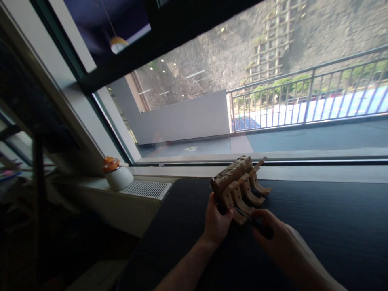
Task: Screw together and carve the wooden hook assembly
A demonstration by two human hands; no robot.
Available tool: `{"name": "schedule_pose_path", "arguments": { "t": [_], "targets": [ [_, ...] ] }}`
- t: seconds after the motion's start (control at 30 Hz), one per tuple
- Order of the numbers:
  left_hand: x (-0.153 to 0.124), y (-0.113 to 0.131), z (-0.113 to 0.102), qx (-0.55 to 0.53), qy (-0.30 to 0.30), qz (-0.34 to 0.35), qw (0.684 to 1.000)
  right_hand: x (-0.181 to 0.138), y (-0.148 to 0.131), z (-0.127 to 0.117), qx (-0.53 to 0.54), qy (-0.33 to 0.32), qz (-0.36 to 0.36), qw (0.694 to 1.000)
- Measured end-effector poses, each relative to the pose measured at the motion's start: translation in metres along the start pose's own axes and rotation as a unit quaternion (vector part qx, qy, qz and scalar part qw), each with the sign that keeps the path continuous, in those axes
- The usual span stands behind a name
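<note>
A brown wooden piece (232,176) with a rough, bark-like top and several curved wooden hooks along its side is tilted up above the dark table. My left hand (216,220) grips its near left end, thumb against the lowest hook. In my right hand (273,230) is a screwdriver (260,227) with a dark handle. Its thin shaft points left, and the tip meets the nearest hook close to my left thumb. A screw at the tip is too small to make out.
The dark table (318,218) runs up to the window sill (303,174). Left of it, a white pot-like object with an orange top (118,176) stands on a ledge beside a slotted vent (145,189). Beyond the glass are a railing (309,97) and a rocky slope.
</note>
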State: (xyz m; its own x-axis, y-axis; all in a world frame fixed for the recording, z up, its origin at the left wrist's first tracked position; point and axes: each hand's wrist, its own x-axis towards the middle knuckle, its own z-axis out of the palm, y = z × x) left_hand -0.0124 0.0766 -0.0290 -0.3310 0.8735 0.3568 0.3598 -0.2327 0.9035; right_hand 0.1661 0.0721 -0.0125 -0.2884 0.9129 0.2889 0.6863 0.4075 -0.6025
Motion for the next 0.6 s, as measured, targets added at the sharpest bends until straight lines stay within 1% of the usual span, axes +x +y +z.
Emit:
{"name": "schedule_pose_path", "arguments": {
  "t": [0.07, 0.2, 0.27, 0.4, 0.6],
  "targets": [
    [0.0, -0.001, 0.0, -0.006, 0.0, 0.0, 1.0, -0.001, 0.001, -0.001, -0.022, 0.015, -0.017, 0.999],
    [0.0, -0.003, 0.0, -0.011, 0.0, -0.003, 1.0, -0.003, 0.003, -0.007, -0.052, 0.064, -0.084, 0.993],
    [0.0, -0.002, 0.0, -0.01, 0.002, -0.004, 1.0, -0.002, 0.003, -0.011, -0.058, 0.074, -0.099, 0.991],
    [0.0, 0.001, 0.0, -0.02, 0.006, -0.008, 1.0, -0.001, -0.001, -0.012, -0.052, 0.07, -0.091, 0.992],
    [0.0, 0.002, 0.001, -0.012, 0.007, -0.008, 1.0, -0.001, -0.004, -0.004, -0.028, 0.025, -0.031, 0.999]
  ]
}}
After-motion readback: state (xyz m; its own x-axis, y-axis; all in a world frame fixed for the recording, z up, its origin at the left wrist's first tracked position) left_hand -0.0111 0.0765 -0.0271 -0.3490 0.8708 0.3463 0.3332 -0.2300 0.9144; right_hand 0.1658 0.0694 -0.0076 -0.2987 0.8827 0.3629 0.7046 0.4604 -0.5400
